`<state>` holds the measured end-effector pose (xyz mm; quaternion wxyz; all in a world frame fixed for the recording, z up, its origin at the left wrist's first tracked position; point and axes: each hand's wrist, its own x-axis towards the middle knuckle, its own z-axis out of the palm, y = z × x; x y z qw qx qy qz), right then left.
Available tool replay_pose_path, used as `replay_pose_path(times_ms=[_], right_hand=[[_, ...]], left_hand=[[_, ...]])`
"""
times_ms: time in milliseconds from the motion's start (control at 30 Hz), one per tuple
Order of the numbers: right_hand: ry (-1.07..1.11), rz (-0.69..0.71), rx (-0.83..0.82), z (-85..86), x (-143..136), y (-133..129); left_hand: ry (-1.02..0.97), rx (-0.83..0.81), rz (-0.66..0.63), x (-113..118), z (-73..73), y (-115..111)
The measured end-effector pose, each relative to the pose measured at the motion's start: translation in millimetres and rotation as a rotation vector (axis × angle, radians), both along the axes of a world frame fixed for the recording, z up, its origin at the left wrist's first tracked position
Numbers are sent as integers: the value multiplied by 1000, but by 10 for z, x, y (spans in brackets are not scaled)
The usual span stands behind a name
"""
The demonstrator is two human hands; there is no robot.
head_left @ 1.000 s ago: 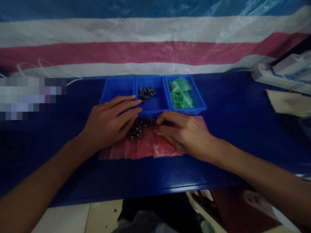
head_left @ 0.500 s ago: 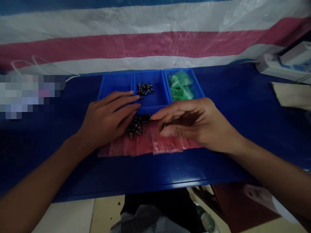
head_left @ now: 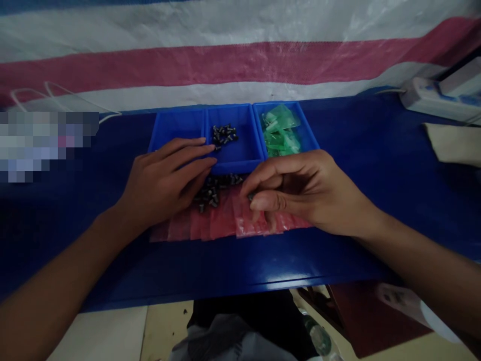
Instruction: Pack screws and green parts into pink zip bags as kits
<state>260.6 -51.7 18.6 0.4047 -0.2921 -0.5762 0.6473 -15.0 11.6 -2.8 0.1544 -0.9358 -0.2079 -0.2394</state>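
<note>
My left hand (head_left: 167, 178) lies with its fingers stretched out at the front rim of the middle blue bin (head_left: 240, 163), holding nothing that I can see. Close to its fingertips, a pile of black screws (head_left: 212, 193) sits on a row of red plastic bags (head_left: 221, 220), partly covered by the hand. Thumb and index finger of my right hand (head_left: 300, 190) pinch a small dark screw (head_left: 251, 197) above the bags, mostly hidden by the fingers. More black screws (head_left: 224, 134) lie inside the middle bin.
The left blue bin (head_left: 180, 123) and the right blue bin (head_left: 308, 128), which holds green plastic bags (head_left: 280, 130), flank the middle one. At the right stand a white power strip (head_left: 432, 100) and a beige piece (head_left: 454, 143). A striped sheet (head_left: 225, 65) hangs behind the table.
My right thumb and index finger have drawn closer together around the small screw, and the hand has shifted slightly right, off the pile. My left hand stays in place; the view tilts slightly.
</note>
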Motion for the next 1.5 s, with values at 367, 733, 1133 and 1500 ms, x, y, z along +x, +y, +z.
replay_pose_path(times_ms=[367,733,1133,1500], right_hand=[[-45,-82,-113,-66,39,26],[-703,-41,1058,-294,-58,-56],[-751,-29,1016,-354,-210,-49],[-252,-239,487,-156,-38,-19]], left_hand=[[-3,11,-3,0,-3,0],[-25,5,-6,12,21,-10],[-19,-62,9,-28,4,12],[8,97,-14,21,34,-1]])
